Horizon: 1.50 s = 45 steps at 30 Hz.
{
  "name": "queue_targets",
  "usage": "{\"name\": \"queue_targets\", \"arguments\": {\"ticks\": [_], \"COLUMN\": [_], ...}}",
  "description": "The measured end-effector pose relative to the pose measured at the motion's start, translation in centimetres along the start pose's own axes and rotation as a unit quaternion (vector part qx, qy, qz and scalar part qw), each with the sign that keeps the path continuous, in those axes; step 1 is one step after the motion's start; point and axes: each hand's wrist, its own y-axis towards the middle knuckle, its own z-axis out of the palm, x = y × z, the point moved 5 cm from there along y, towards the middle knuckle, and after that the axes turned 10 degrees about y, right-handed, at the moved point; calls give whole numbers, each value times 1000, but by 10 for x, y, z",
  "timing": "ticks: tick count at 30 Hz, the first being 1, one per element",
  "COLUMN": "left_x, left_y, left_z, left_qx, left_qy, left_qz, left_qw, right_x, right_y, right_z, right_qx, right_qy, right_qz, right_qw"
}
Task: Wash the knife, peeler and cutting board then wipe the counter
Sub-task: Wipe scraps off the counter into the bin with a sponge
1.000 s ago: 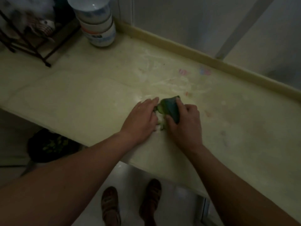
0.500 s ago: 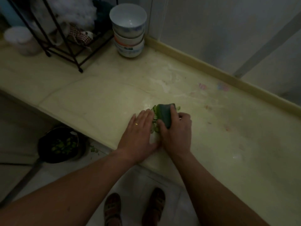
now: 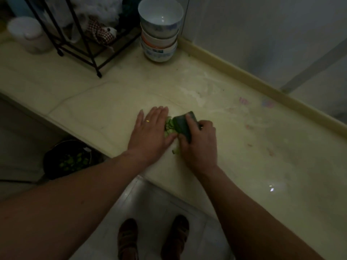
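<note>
On the pale yellow counter (image 3: 105, 102) my right hand (image 3: 199, 145) grips a dark green sponge (image 3: 183, 125) and holds it against the surface. A small heap of light green vegetable peelings (image 3: 169, 127) lies between the sponge and my left hand (image 3: 150, 134). That hand lies flat on the counter with straight fingers, its edge against the peelings. Knife, peeler and cutting board are not in view.
A stack of white bowls (image 3: 160, 30) stands at the back by the wall. A black wire rack (image 3: 75, 34) and a white jar (image 3: 28, 34) are at the back left. Below the counter edge sits a dark bin (image 3: 69, 159) holding green scraps. My feet (image 3: 152, 239) are on the tiled floor.
Both hands slid a little along the counter with the sponge and peelings gathered between them. The camera view shifted, bringing more of the rack and bowls into sight.
</note>
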Motion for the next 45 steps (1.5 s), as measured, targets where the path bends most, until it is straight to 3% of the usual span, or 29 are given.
{"name": "queue_targets", "arguments": {"ticks": [5, 7, 13, 16, 19, 23, 27, 31, 34, 37, 41, 43, 45], "left_x": [27, 18, 7, 36, 84, 132, 143, 149, 151, 150, 151, 153, 154], "left_y": [-1, 1, -2, -2, -6, -24, -35, -41, -42, -33, -21, -17, -14], "left_z": [-7, -7, -9, -14, -22, -31, -31, -29, -32, -37, -40, -41, -42], "left_qx": [27, 44, 60, 54, 35, 23, 55, 39, 9, -4, 20, 41, 62], "left_qy": [-26, -35, -82, -132, -154, -141, -86, -35, -3, 13, 8, -13, -33], "left_qz": [14, 52, 149, 120, 38, -15, -9, -63, -86, -88, -94, -97, -92], "left_qw": [999, 997, 984, 983, 987, 990, 995, 997, 996, 996, 995, 994, 993], "right_x": [-60, -69, 22, 64, 99, 103, 47, 17, 32, 66, 106, 104, 90], "right_y": [-22, -56, -74, -33, 11, 39, 45, 69, 103, 134, 127, 109, 96], "right_z": [-56, -66, 3, 41, 72, 55, 4, 7, 26, 56, 76, 67, 49], "right_qx": [-89, -78, -23, -29, 0, -19, -49, 22, 48, 105, 224, 268, 268], "right_qy": [9, -26, -14, 25, 83, 144, 77, 7, 4, -3, -20, -18, 10], "right_qz": [142, 174, 130, 138, 123, 105, 137, 153, 111, 10, -144, -177, -157], "right_qw": [986, 981, 991, 990, 989, 984, 986, 988, 993, 994, 964, 947, 951]}}
